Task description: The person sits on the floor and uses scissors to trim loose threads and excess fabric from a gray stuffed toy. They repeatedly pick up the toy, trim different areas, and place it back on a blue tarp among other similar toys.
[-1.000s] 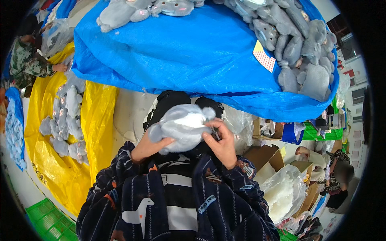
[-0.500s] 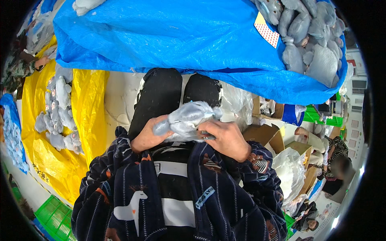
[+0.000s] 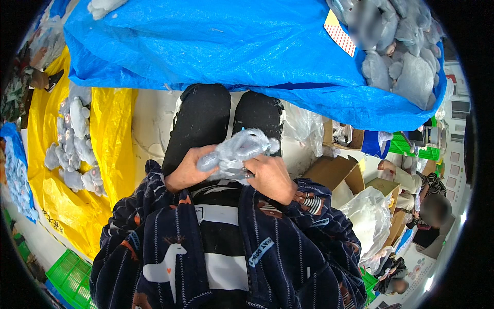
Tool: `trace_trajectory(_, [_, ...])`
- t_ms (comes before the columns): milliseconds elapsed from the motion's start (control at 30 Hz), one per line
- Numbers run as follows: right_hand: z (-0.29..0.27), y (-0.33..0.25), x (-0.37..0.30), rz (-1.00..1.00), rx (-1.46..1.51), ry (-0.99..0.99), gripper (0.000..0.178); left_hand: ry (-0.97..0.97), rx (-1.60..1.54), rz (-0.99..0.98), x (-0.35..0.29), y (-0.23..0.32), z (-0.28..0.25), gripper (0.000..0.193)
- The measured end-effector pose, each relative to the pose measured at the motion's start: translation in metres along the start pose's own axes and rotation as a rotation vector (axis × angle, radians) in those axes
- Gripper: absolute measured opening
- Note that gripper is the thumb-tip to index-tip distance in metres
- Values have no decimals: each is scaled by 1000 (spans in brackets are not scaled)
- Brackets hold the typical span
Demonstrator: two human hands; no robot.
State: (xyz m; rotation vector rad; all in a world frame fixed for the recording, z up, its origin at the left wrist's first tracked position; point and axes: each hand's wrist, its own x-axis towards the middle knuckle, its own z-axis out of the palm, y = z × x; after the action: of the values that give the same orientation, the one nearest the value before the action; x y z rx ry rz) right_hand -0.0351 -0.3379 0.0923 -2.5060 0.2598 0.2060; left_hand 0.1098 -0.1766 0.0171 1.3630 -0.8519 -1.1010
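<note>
Small, rounded grey plush piece point(image 3: 237, 153) is held over the lap, above the thighs in black trousers point(image 3: 201, 123). The left hand point(image 3: 189, 169) grasps its left end, thumb and fingers apart with a plush lobe bulging between them, likely to steady it. The right hand point(image 3: 272, 176) has its fingers curled in at the right side, pinching the plush; that grip probably leaves the near edge reachable. A dark sliver shows by the right fingertips, too small to identify. Holding it close to the body presumably keeps both wrists low and supported.

Plush is short-piled, soft, slightly shiny, lumpy in outline. Ahead, a glossy, creased blue woven-plastic sheet point(image 3: 206, 51) bears a heap of grey plush pieces point(image 3: 411, 82) at its right end, likely kept there within reach; a curved red-dotted card point(image 3: 340, 38) lies beside the heap. Left, a crinkled yellow plastic sheet point(image 3: 114, 139) holds more grey plush toys point(image 3: 69, 147), probably keeping them off the floor.
</note>
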Motion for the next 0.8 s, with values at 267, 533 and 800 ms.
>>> trace_trajectory(267, [-25, 1, -18, -95, 116, 216, 27, 58, 108, -14, -5, 0, 1, 37])
trace_trajectory(533, [-35, 4, -19, 31, 352, 506, 27, 158, 414, 79, -3, 44, -9, 36])
trace_trajectory(800, [-39, -15, -6, -188, 362, 444, 27, -73, 799, 545, 21, 111, 2, 23])
